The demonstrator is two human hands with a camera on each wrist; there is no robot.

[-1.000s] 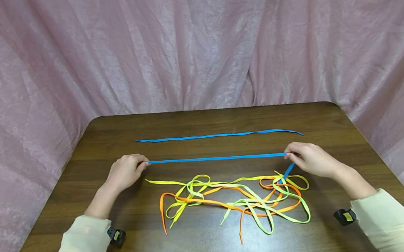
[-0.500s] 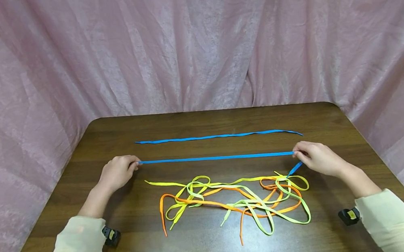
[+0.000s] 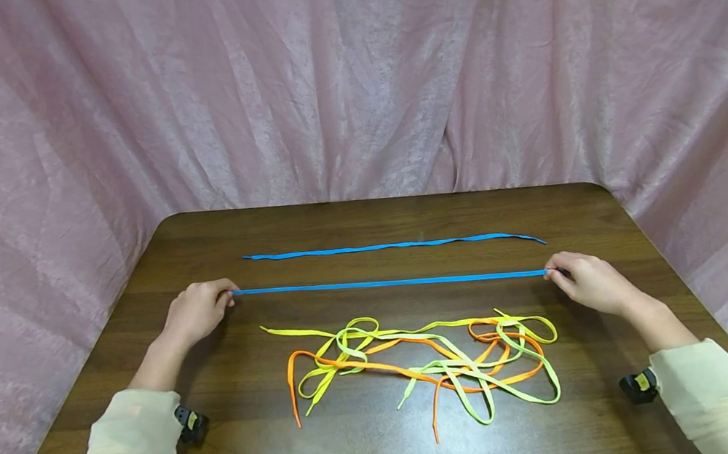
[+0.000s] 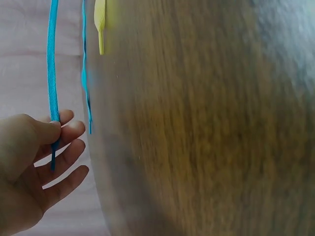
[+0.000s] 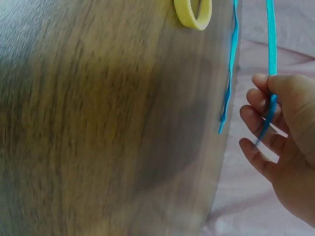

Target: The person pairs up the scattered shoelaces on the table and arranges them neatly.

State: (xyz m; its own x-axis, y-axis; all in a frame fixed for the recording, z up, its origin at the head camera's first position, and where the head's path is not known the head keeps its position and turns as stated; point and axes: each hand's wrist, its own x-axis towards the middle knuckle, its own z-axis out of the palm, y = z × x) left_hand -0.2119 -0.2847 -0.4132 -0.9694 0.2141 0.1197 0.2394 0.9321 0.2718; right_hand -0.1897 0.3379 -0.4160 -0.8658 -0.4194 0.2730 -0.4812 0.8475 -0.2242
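A flat blue shoelace (image 3: 389, 283) is stretched straight between both hands. My left hand (image 3: 196, 312) pinches it near one end between thumb and index finger; in the left wrist view the short tip (image 4: 53, 160) pokes out below the thumb. At the other end my right hand (image 3: 589, 282) pinches the lace, and its tip hangs past the thumb across the fingers in the right wrist view. Beyond it, a second blue shoelace (image 3: 379, 247) lies nearly straight on the table. Nearer the body lies a loose tangle of yellow-green shoelaces (image 3: 470, 367) and orange shoelaces (image 3: 384, 366).
The dark wooden table (image 3: 260, 442) has rounded far corners. Pink curtains (image 3: 350, 82) hang behind it and at both sides. Each wrist carries a small black camera, such as the left one (image 3: 192, 425).
My hands have moved apart, left hand leftward and right hand rightward, sliding to the lace's ends. The blue tail that hung from my right hand to the tangle has been drawn out.
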